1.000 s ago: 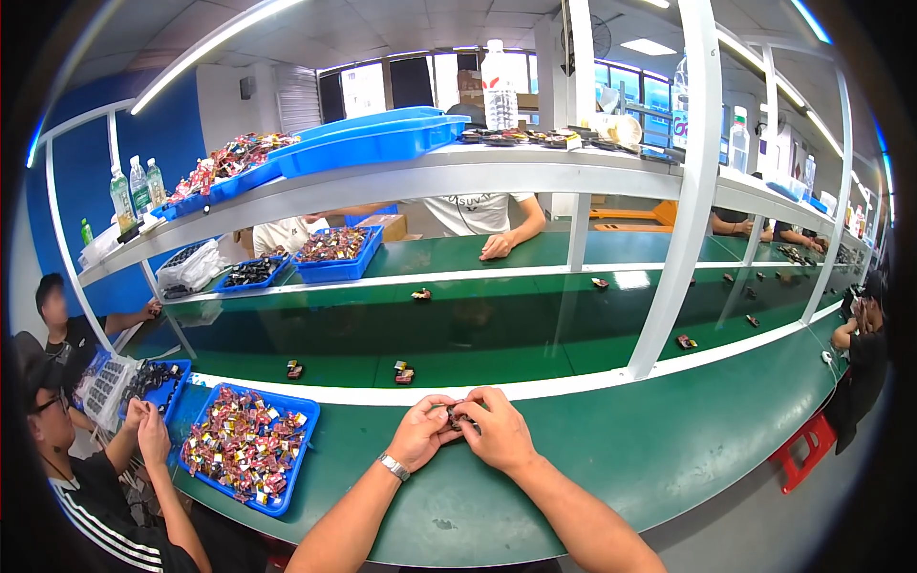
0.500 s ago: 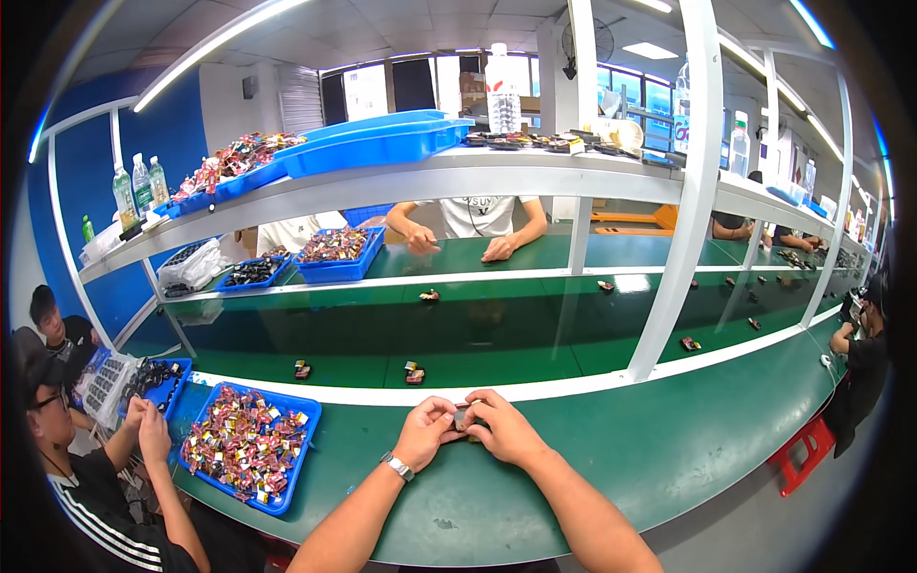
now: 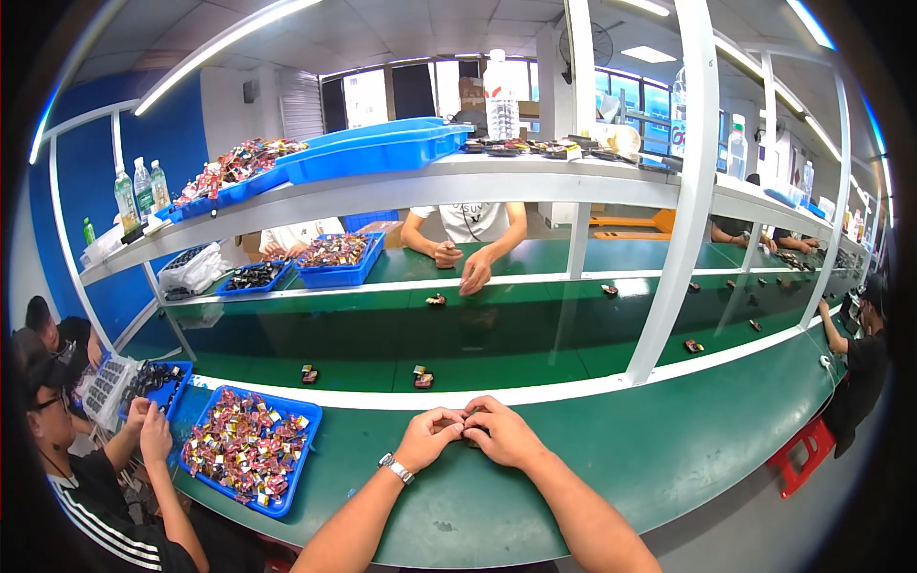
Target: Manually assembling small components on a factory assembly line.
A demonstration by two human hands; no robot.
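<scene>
Over the near green bench, my left hand (image 3: pixel 430 441) and my right hand (image 3: pixel 503 435) meet with thumbs and fingertips pinched together. Between them is a small dark piece, almost wholly covered by the fingers, so I cannot make out its kind. A metal-banded watch (image 3: pixel 396 468) is on my left wrist. To the left of my forearm sits a blue tray (image 3: pixel 310 421), heaped with small red, yellow and white electronic-looking parts (image 3: pixel 241 444).
Beyond a white rail runs a dark green belt (image 3: pixel 516 344) carrying scattered small parts (image 3: pixel 422 377). A white post (image 3: pixel 673 205) rises at the right, holding a shelf with blue trays (image 3: pixel 377 153) and bottles. Co-workers sit at left, right and across; a red stool (image 3: pixel 804 455) stands at right.
My fingers have closed in more tightly over the small piece, hiding it further. The parts on the belt have shifted slightly right. Across from me, a person's hand has reached toward the belt.
</scene>
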